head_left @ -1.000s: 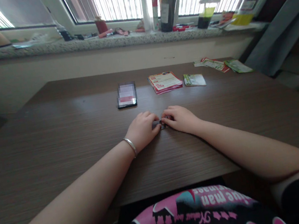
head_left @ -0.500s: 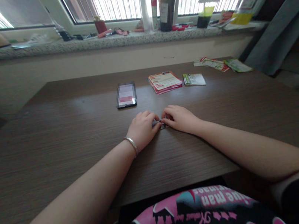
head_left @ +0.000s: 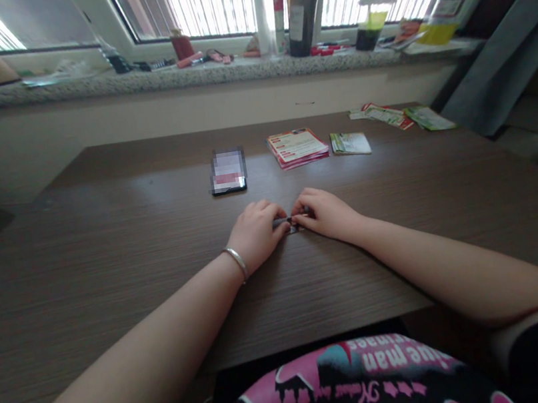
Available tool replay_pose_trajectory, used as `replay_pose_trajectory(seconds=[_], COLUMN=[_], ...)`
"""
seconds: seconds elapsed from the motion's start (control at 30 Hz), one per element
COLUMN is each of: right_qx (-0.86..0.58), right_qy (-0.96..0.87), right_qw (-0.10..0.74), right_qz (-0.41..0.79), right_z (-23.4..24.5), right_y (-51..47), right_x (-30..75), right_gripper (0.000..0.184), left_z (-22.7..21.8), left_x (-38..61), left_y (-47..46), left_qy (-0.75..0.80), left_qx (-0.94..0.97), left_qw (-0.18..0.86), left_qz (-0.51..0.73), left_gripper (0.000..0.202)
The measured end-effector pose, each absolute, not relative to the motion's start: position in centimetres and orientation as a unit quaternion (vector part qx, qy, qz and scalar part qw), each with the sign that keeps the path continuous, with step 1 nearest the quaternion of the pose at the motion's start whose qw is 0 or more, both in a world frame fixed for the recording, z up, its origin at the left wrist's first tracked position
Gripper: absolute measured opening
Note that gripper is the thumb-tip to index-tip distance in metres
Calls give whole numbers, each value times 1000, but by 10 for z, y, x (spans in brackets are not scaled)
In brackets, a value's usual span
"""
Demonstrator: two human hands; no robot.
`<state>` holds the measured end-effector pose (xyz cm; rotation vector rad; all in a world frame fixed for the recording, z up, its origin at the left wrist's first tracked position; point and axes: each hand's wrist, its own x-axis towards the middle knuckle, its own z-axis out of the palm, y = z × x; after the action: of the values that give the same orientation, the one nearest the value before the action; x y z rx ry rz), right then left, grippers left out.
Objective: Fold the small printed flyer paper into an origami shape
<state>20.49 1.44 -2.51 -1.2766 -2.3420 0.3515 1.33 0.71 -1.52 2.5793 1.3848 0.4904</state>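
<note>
Head view, desk and two hands:
- Left hand (head_left: pixel 256 235): closed, fingertips (head_left: pixel 275 214) on the left end of a small grey item (head_left: pixel 282 222); silver bangle (head_left: pixel 236 263) at the wrist.
- Right hand (head_left: pixel 326 214): closed as well, fingertips (head_left: pixel 301 213) on the opposite end of the same item, almost meeting the left hand's.
- Small grey item: pinched between both hands, just above the desk, mostly hidden by fingers; exact kind impossible to tell.
- Handling, as a judgement: short, even pressure from both sides best for so small a piece, with wrists low and steady.
- Desk (head_left: pixel 107 266): dark brown wood-grain top; near edge (head_left: pixel 319 337) well below the hands, left forearm (head_left: pixel 142 335) and right forearm (head_left: pixel 451 268) lying across it.
- Phone (head_left: pixel 227 171): screen blurred, well ahead of the left hand.
- Leaflet stack (head_left: pixel 298 147) and green card (head_left: pixel 351 143): well ahead of the hands, toward the far edge.
- Loose papers (head_left: pixel 382 116): far right corner of the desk, well apart from both hands.
- Windowsill (head_left: pixel 130 81): speckled stone beyond the desk, with bottles (head_left: pixel 303 21) on it.
</note>
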Motion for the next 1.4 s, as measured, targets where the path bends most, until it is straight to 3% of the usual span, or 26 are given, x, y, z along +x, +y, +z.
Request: replay_pose_trajectory(seconds=[0.8, 1.4], right_qx=[-421, -396], right_qy=[-890, -912], right_qw=[174, 100], right_qz=[28, -44], right_z=[-12, -9], right_y=[-3, -4], right_x=[210, 215], right_gripper=[15, 22], left_z=[-10, -6], left_x=[10, 12], left_y=[2, -2], left_qy=[411, 408], left_qx=[889, 903], left_qw=[70, 12], left_qz=[190, 138], left_gripper=[5, 20])
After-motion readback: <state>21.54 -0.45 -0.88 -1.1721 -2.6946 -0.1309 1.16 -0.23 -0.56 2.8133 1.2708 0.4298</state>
